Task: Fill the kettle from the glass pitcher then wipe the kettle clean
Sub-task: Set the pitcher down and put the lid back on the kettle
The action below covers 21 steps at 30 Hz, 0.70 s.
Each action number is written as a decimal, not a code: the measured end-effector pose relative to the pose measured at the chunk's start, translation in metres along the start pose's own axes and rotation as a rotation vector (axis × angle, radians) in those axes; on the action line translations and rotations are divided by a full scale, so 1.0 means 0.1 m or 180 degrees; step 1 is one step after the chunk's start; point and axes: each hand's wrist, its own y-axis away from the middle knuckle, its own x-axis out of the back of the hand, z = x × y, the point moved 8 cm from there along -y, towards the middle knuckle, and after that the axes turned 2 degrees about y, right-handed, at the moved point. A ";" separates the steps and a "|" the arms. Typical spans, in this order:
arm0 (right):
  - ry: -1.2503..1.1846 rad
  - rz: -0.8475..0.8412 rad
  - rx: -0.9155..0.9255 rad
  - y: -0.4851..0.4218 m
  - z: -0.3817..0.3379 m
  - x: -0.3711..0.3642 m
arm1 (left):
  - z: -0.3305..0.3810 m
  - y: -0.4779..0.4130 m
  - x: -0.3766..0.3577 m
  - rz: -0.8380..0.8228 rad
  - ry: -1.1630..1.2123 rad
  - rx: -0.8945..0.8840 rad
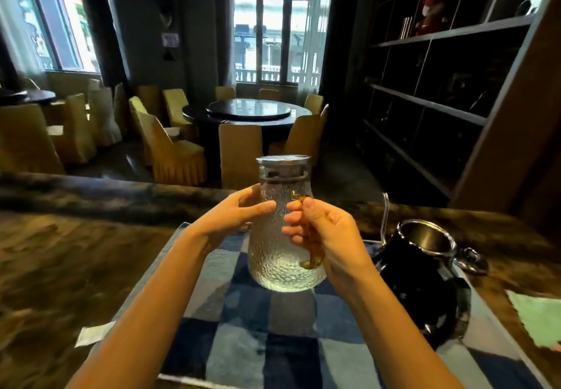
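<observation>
Dimpled clear glass pitcher (pixel 277 262) with steel lid, upright over a blue checked woven mat (pixel 273 346): the right hand (pixel 332 237) grips its amber handle and the left hand (pixel 230 215) clasps its neck. Right of the pitcher stands a lidless glossy black gooseneck kettle (pixel 416 285), with a green cloth (pixel 540 319) farther right.

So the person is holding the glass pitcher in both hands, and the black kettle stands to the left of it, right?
Not quite. The head view shows the black kettle to the right of the glass pitcher, not the left. The rest is right: the left hand and the right hand both hold the glass pitcher.
</observation>
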 end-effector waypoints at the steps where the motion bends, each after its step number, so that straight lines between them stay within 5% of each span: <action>1: 0.0017 0.0048 -0.0005 -0.01 0.07 -0.02 | -0.04 -0.02 0.03 -0.0008 -0.0032 0.0008; 21: 0.0027 -0.0200 -0.0595 0.07 1.16 -0.23 | -0.69 -0.16 0.14 -0.0550 -0.0117 0.0308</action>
